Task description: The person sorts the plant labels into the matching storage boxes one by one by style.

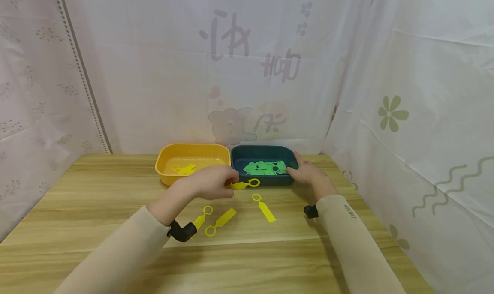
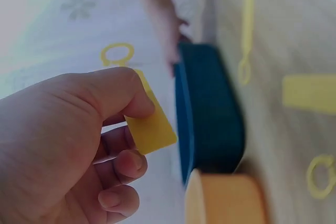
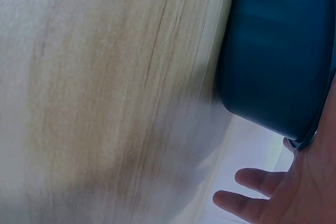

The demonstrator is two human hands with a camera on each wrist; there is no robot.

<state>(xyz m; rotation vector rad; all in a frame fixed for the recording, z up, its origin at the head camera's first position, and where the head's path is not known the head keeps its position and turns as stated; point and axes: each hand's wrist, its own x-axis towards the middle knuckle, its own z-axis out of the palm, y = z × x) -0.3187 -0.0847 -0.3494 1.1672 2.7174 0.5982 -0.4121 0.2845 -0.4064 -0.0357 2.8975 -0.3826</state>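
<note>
My left hand pinches a yellow plastic ring tag between thumb and fingers, its ring end sticking out past the hand. This hand is above the front edge where a yellow bin and a dark teal bin meet. My right hand holds the teal bin's right end at the rim; in the right wrist view two of its fingers stretch away from the wall. Green flat tags lie piled in the teal bin. A few yellow tags lie in the yellow bin, partly hidden by my left hand.
On the wooden table, in front of the bins, lie three loose yellow tags: one on the right, one in the middle, one partly behind the left wrist's black camera mount. Patterned curtains surround the table.
</note>
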